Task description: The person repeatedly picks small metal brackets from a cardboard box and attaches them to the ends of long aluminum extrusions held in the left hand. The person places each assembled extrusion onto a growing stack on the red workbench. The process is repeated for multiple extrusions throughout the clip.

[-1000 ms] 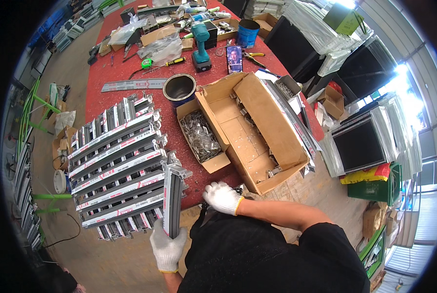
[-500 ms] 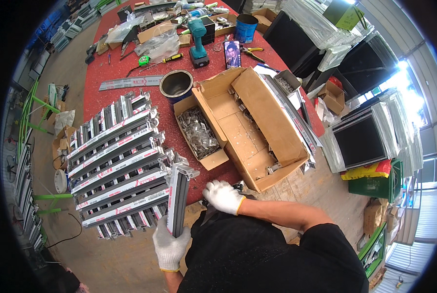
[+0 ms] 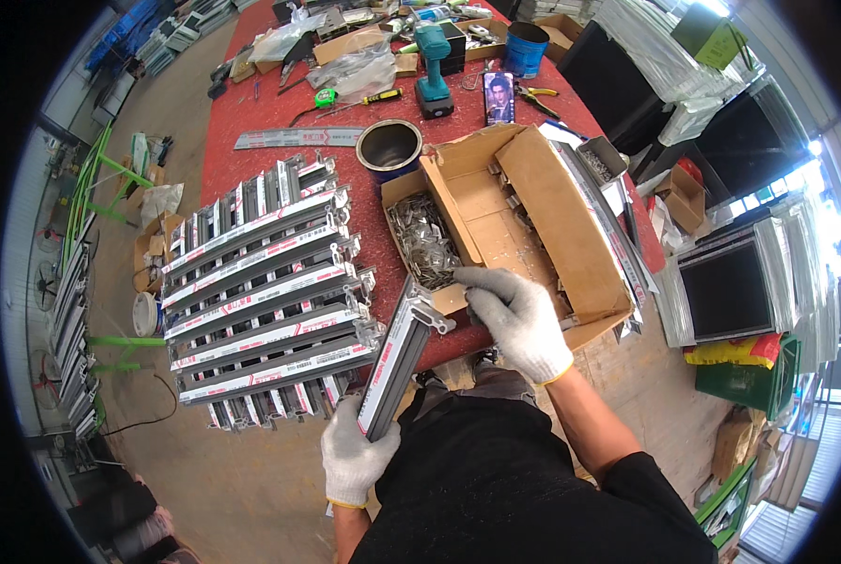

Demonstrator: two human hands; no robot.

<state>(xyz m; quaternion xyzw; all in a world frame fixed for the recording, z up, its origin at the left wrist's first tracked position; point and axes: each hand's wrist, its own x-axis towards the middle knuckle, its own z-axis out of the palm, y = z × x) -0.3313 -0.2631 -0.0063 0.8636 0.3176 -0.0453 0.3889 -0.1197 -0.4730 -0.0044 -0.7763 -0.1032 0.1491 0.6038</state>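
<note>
My left hand (image 3: 357, 453), in a white knit glove, is closed round the lower end of a short grey metal profile (image 3: 391, 368) with printed film on its face. The profile tilts up and to the right, its far end near the small carton. My gloved right hand (image 3: 519, 320) is at the front of that small open carton (image 3: 451, 299), which holds many small metal pieces (image 3: 422, 242). Its thumb and fingertips are drawn together; whatever is between them is too small to make out. Left of my hands lies a crosswise stack of similar profiles (image 3: 268, 297).
A larger open carton (image 3: 496, 226) stands beside the small one on the red table (image 3: 364, 211). Behind are a dark round can (image 3: 389, 150), a teal cordless drill (image 3: 433, 70), a phone (image 3: 498, 99), pliers (image 3: 539, 101) and a blue bucket (image 3: 527, 49). Wrapped panels (image 3: 735, 291) stand right.
My right hand has moved from beside my body up to the small carton's front. The profile in my left hand now leans further right. The whole view has shifted.
</note>
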